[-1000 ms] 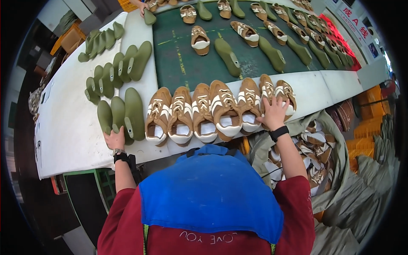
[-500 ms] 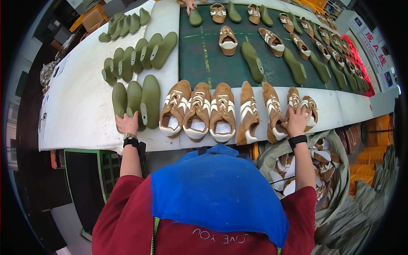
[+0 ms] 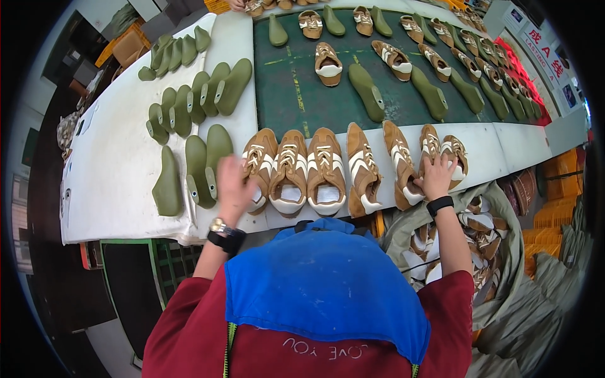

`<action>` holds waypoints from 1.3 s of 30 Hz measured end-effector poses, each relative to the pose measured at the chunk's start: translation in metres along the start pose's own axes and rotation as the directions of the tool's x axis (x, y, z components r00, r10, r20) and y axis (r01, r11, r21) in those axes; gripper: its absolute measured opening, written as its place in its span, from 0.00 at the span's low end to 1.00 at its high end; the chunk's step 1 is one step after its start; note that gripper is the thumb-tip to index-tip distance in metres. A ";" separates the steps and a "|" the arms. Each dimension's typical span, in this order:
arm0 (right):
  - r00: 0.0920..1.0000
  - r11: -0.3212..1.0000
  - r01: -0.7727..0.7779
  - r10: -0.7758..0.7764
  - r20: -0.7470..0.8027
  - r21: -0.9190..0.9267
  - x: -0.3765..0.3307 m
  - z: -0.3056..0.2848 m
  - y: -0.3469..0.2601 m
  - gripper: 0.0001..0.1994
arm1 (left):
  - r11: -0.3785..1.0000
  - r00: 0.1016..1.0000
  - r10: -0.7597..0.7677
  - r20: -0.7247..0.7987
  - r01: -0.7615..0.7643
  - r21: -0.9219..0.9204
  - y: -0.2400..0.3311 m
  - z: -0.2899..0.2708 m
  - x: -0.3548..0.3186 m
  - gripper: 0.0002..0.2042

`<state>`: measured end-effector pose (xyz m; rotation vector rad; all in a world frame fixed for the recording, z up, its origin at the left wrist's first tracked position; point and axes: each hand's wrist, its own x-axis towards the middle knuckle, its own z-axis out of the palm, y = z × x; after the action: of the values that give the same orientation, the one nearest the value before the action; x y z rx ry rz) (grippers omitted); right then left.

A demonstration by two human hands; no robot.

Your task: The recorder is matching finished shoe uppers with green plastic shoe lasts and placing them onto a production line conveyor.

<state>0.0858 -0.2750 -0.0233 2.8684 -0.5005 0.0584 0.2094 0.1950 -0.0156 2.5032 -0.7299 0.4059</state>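
Along the near edge of the table stands a row of brown and white sneakers (image 3: 325, 167) with tied laces. My left hand (image 3: 235, 189), smeared by motion, is over the near part of the leftmost sneaker (image 3: 255, 151), close to two green shoe lasts (image 3: 218, 146); its fingers are hard to make out. Another green last (image 3: 167, 186) lies apart to the left. At the row's right end, my right hand (image 3: 436, 176) rests with spread fingers on the heel area of the last two sneakers (image 3: 455, 154). How firmly it touches them cannot be seen.
Green lasts (image 3: 227, 87) stand in groups on the white table (image 3: 107, 170). Beyond the sneakers, a dark green belt (image 3: 283, 94) carries sneakers and lasts. A sack (image 3: 504, 283) of shoes sits at lower right. At the far edge is another person's hand (image 3: 237, 5).
My left hand has left the lasts and moved right to the leftmost sneaker. The leftmost last now lies turned and separate. The other person's hand has come off a far last.
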 end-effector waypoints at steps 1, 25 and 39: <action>1.000 1.000 -0.005 0.005 0.006 -0.003 0.000 0.000 0.000 0.37 | 0.998 0.983 -0.018 0.180 0.027 -0.049 0.032 0.004 0.004 0.28; 0.960 0.935 -0.207 0.251 -0.126 0.288 0.014 -0.028 0.027 0.26 | 0.972 0.904 -0.020 0.428 0.118 -0.203 0.074 0.050 0.014 0.32; 0.984 0.483 0.002 -0.158 0.085 0.876 0.028 0.025 0.078 0.17 | 0.915 0.853 -0.107 0.511 0.286 -0.286 0.045 0.065 -0.011 0.28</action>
<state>0.0854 -0.3610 -0.0282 3.9607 -0.4349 0.0997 0.1840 0.1322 -0.0575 2.3069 -0.6402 -0.4227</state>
